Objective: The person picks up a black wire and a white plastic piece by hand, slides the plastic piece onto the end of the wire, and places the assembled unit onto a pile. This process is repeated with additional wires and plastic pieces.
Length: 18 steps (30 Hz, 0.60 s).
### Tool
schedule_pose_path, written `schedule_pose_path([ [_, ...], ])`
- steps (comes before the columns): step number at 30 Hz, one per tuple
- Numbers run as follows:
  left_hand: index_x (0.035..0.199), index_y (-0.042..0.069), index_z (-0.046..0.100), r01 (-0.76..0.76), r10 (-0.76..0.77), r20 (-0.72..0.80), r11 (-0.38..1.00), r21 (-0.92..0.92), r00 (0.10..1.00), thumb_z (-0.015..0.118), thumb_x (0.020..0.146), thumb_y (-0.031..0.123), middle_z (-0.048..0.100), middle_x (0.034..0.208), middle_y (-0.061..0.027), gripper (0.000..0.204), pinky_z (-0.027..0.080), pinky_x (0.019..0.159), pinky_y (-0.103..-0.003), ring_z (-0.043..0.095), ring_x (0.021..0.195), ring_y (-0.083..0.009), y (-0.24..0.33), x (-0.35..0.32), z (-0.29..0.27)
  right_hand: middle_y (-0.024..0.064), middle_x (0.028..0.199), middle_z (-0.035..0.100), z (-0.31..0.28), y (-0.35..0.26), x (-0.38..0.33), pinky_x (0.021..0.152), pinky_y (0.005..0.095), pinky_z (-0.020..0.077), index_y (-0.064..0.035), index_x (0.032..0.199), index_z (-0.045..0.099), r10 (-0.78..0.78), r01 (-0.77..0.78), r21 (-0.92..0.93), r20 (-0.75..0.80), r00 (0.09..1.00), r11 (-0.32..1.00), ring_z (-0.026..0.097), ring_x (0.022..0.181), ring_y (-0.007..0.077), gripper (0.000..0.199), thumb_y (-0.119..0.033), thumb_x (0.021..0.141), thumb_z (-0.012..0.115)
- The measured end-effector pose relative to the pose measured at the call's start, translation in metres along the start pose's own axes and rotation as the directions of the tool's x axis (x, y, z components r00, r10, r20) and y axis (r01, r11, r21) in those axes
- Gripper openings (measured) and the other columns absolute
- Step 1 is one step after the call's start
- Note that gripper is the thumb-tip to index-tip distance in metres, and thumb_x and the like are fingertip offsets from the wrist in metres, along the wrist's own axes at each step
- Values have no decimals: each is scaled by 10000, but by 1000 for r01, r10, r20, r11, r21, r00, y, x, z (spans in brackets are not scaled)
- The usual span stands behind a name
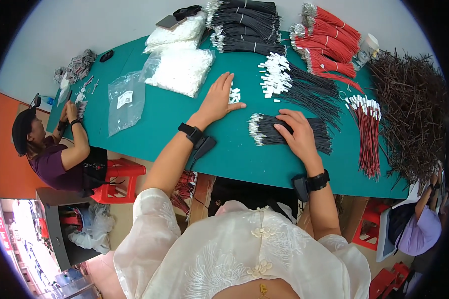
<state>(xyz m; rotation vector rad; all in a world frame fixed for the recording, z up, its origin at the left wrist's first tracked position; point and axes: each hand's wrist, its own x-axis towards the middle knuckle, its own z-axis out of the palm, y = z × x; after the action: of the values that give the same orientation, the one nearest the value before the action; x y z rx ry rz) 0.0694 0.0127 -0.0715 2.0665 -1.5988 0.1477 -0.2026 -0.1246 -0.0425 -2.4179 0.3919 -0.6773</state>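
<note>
Head: filled bags [180, 73] beyond hands [216, 100] [300, 134]

A pale wall [127, 22] backs the green table [229, 154] — red stools [130, 171], tiled floor [105, 269], orange wall [6, 172].

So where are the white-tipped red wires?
In the head view, those red wires lie toward the right, between the right hand and the brown heap.

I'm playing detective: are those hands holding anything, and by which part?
The right hand lies over the black wires, near mid-length; any grip is unclear. The left hand, beside small white pieces, holds nothing visible.
</note>
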Motion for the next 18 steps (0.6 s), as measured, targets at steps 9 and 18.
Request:
schedule_pose_path([
  [9, 1369, -57, 479, 46, -74, -134, 978, -201, 988, 811, 809, 386, 477, 1419, -277, 787, 383, 1110, -454, 467, 1312, -423, -16, 33, 22, 115, 1205, 660, 0, -2, 5, 958, 399, 480, -3, 1059, 702, -3, 3, 9, 11, 1000, 1000, 595, 1125, 306, 252, -196, 897, 703],
  [18, 1277, -55, 561, 475, -460, 155, 877, -78, 874, 879, 741, 272, 660, 1030, -171, 704, 534, 801, -373, 667, 984, -271, 8, -5, -44, 116, 1205, 660, -3, -1, 3, 958, 403, 480, 0, 1056, 699, 14, -14, 11, 14, 1000, 1000, 595, 1124, 311, 251, -195, 898, 703],
])
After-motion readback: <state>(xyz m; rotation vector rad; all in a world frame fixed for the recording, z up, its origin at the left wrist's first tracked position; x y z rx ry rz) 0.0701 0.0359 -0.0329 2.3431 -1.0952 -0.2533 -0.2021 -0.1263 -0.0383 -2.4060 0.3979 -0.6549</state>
